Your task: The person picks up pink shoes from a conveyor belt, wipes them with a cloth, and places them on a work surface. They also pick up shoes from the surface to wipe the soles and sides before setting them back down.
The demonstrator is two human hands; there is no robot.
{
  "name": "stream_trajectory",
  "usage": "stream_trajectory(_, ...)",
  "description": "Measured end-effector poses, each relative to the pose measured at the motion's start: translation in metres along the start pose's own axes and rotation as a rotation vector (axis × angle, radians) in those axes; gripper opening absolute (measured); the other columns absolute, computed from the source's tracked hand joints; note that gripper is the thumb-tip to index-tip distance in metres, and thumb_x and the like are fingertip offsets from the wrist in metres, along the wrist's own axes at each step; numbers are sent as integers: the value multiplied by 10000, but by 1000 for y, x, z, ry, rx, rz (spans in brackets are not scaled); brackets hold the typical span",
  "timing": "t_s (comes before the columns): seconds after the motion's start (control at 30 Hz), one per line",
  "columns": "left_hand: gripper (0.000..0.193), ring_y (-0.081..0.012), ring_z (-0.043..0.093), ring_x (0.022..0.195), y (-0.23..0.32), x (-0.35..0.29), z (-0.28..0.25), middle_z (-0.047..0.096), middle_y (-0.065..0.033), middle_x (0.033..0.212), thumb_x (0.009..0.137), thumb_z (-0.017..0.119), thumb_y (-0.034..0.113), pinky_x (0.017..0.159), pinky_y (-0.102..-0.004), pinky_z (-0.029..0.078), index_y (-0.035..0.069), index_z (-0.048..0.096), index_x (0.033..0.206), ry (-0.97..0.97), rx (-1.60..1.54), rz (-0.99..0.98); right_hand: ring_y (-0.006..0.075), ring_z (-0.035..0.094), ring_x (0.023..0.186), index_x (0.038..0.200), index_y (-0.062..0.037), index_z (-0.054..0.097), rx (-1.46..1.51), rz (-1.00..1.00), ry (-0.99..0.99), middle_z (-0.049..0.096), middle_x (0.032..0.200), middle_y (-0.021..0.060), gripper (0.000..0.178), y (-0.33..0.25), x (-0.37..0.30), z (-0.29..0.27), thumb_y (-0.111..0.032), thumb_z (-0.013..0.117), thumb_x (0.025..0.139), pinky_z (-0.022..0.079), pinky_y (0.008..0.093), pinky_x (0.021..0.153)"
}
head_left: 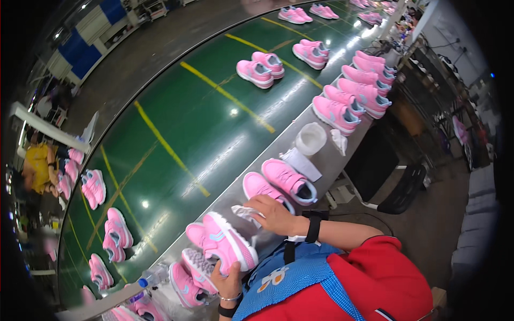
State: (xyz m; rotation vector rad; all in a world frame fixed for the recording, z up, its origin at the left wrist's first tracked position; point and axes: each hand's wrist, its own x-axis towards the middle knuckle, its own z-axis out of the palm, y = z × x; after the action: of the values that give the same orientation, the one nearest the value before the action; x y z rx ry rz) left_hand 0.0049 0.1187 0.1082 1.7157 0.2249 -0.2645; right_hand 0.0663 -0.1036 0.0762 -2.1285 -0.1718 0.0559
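My left hand (228,281) grips a pink sneaker (229,247) with a white sole and pale blue stripes, tilted on its side. In my right hand (274,215) a crumpled white cloth (245,212) is pinched, a little apart from that sneaker. Just beyond the right hand, a pair of pink sneakers (289,179) stands on the grey ledge (227,199). Another pink shoe (195,234) shows partly behind the held one. Beside my left hand lie more sneakers (184,286), one with its patterned sole (197,262) turned up.
A green conveyor belt (160,184) with yellow lines carries pairs of pink sneakers. Along the ledge are a white tub (310,139), a pale card (301,163) and a row of sneakers (350,88). A black chair (401,187) stands at right. Someone in yellow (36,168) is across the belt.
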Motion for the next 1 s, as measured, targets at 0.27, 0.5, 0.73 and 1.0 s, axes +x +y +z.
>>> stream_trajectory(0.27, 556, -148, 513, 868, -16, 7, 26, 498, -128, 1048, 791, 639, 156, 750, -251, 434, -64, 359, 1218, 322, -140, -90, 360, 494, 916, 873, -3, 620, -807, -49, -27, 507, 1027, 239, 247, 64, 18, 106, -167, 530, 712, 443, 395, 744)
stream_trajectory(0.5, 468, -130, 547, 842, -4, 14, 47, 549, -101, 980, 825, 598, 120, 759, -242, 447, -40, 377, 1205, 389, -161, -46, 293, 532, 855, 855, -15, 631, -752, -175, -285, 552, 969, 143, 206, 63, 17, 73, -126, 546, 704, 475, 341, 655)
stream_trajectory(0.73, 399, -194, 558, 940, 42, 20, 79, 553, -135, 1049, 848, 564, 185, 808, -293, 448, -54, 438, 1141, 328, -316, 126, 344, 545, 799, 866, 13, 573, 98, -155, -374, 563, 842, 182, 163, 54, 9, 11, -61, 500, 740, 450, 403, 707)
stream_trajectory(1.0, 358, -181, 540, 958, 55, 13, 104, 544, -117, 1075, 843, 556, 111, 823, -292, 435, -57, 452, 1141, 445, -361, 75, 159, 554, 615, 944, -36, 607, 191, 293, 150, 582, 679, 86, 221, 119, -4, -218, -33, 561, 728, 437, 296, 585)
